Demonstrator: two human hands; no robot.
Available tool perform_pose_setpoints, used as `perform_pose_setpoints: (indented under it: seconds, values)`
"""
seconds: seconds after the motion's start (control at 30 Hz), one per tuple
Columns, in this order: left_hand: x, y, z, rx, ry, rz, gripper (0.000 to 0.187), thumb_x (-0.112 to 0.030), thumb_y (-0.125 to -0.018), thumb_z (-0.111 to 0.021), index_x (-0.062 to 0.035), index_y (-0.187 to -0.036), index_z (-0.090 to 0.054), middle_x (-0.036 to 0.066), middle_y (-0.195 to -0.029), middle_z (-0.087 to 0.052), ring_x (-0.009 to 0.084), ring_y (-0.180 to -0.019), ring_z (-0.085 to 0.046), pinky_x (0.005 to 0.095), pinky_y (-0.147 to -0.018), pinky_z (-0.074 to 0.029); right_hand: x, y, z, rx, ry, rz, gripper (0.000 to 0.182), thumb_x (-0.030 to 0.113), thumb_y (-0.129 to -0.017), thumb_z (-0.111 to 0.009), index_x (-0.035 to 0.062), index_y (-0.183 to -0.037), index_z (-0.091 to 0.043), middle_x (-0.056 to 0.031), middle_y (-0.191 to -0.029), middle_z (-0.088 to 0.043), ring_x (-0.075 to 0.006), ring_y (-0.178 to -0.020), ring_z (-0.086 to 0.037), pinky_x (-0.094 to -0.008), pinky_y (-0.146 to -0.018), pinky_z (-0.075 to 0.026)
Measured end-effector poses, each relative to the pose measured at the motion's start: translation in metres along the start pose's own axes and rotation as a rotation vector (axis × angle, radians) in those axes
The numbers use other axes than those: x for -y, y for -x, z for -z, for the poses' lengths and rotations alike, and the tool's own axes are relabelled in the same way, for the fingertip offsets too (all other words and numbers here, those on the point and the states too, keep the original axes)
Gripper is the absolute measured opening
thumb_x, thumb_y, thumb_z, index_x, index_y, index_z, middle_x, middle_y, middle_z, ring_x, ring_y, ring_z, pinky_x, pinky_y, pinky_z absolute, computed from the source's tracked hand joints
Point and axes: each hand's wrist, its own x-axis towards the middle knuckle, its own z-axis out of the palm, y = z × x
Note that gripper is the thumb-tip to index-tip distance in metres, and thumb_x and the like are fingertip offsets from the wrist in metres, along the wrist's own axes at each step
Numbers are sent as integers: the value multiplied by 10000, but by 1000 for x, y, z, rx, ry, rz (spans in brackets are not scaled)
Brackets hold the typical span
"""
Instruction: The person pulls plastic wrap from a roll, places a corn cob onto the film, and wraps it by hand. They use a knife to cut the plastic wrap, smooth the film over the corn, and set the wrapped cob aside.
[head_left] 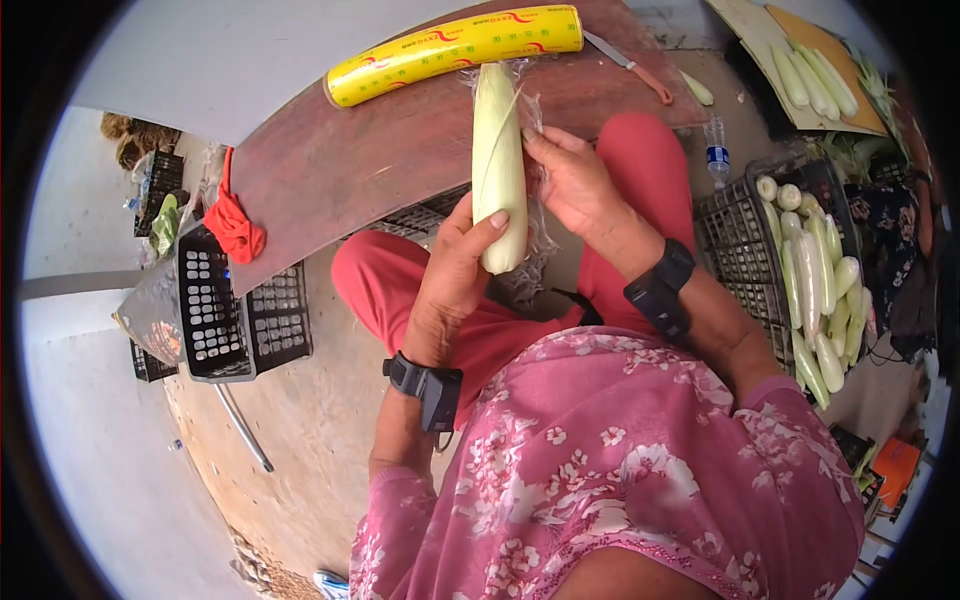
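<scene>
An ear of corn (497,165) in its pale green husk stands nearly upright in front of me, over the table edge. My left hand (462,255) is closed round its lower part, with the thumb across the front. Clear plastic film (538,215) hangs along the corn's right side and crumples at its top. My right hand (575,180) pinches the film beside the corn, thumb and forefinger together. Just beyond the corn's tip lies a big yellow roll of cling film (455,52) on the reddish-brown table (340,165).
A knife (630,68) with a reddish handle lies at the table's right end. A black crate (745,255) full of corn stands at right, near a plastic bottle (717,155). At left are a red cloth (235,230) and black crates (210,310). More corn (815,80) rests on a board.
</scene>
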Motion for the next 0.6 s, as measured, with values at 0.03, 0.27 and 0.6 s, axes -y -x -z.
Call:
perform_pose_setpoints:
  seconds: [0.03, 0.27, 0.6]
  values:
    - [0, 0, 0, 22, 35, 4, 539, -240, -907, -655, -4, -1351, -460, 129, -1144, -628, 211, -971, -640, 345, -842, -533, -5, -3, 3, -23, 11, 22, 229, 199, -981, -572, 11, -1107, -600, -57, -978, -654, -169, -888, -643, -354, -820, -539]
    - [10, 4, 17, 215, 559, 59, 615, -335, -909, -632, -10, -1384, -417, 209, -1275, -565, 307, -1048, -628, 436, -776, -564, 7, 0, 0, -152, 157, -13, 168, 208, -985, -573, 64, -1061, -617, -49, -939, -662, -155, -837, -650, -259, -683, -504]
    - [7, -3, 32, 189, 421, -22, 632, -162, -825, -714, -13, -1364, -421, 171, -1291, -549, 357, -1194, -555, 555, -973, -494, 31, -3, -6, 57, 121, 201, 139, 167, -972, -588, 32, -996, -570, -27, -775, -594, -91, -616, -525, -228, -550, -435]
